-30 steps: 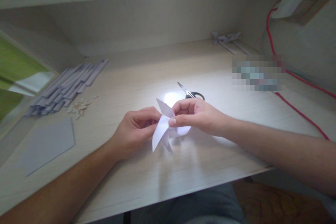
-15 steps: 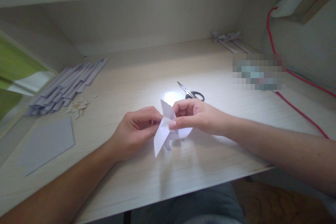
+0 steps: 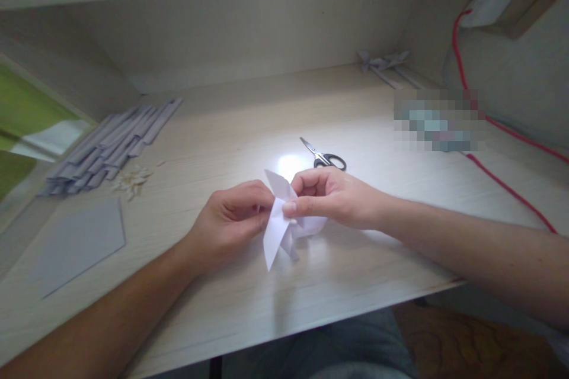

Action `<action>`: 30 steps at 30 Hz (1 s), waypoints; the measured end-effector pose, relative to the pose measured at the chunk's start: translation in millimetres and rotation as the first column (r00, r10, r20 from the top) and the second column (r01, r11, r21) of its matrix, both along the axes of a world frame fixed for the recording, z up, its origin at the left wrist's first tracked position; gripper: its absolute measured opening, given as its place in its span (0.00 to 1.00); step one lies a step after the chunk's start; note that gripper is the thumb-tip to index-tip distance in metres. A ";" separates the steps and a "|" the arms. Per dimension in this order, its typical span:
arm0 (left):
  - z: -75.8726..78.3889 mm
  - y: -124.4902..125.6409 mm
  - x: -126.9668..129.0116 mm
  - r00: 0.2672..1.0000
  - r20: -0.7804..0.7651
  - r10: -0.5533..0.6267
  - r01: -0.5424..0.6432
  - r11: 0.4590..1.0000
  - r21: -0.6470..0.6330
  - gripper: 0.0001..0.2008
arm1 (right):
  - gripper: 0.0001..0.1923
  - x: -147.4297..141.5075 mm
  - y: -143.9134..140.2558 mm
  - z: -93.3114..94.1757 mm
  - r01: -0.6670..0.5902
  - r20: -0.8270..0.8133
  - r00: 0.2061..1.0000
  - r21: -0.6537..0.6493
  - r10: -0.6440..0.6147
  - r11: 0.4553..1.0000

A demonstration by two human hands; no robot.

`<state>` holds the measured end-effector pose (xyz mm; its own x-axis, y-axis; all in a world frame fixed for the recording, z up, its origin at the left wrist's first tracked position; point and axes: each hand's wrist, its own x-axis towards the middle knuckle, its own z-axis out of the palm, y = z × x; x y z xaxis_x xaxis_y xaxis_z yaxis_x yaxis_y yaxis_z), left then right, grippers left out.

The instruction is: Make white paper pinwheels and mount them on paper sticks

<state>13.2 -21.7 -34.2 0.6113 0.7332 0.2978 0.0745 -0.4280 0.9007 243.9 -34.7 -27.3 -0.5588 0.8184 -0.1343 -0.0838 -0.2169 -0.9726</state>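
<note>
The left hand (image 3: 231,219) and right hand (image 3: 331,195) pinch shut on the light, flimsy, crease-prone folded white paper pinwheel (image 3: 280,222) at its centre, probably the firmest hold.

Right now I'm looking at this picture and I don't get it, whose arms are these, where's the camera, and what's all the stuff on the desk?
The camera sits on the person's head and looks down, so both arms are their own. The left hand and right hand pinch a folded white paper piece just above a pale wooden desk. Behind the right hand lie small scissors. At far left is a pile of folded grey paper strips, some small pale scraps beside it, and a flat grey sheet nearer the person. A red cable runs along the right side. At the back right lies something of folded paper; one patch is blurred out.
</note>
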 end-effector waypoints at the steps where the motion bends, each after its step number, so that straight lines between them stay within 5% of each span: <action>1: -0.4 0.3 0.0 1.000 0.005 -0.001 0.001 1.000 0.004 0.07 | 0.15 0.1 0.1 -0.4 0.001 0.002 1.000 0.002 -0.001 1.000; 10: -1.2 0.0 -2.4 1.000 0.026 0.014 -0.012 0.998 -0.061 0.08 | 0.16 1.9 1.1 4.0 0.039 0.058 0.997 0.033 -0.041 0.999; 18: -4.1 4.8 -0.6 0.978 0.092 0.190 -0.172 0.970 -0.173 0.04 | 0.23 2.6 -1.0 6.0 0.080 -0.036 0.996 0.018 -0.079 0.997; 30: -0.2 -2.8 4.4 0.990 0.051 0.129 -0.120 0.982 -0.144 0.08 | 0.15 1.6 -3.4 2.8 0.124 0.058 0.990 0.109 -0.131 0.986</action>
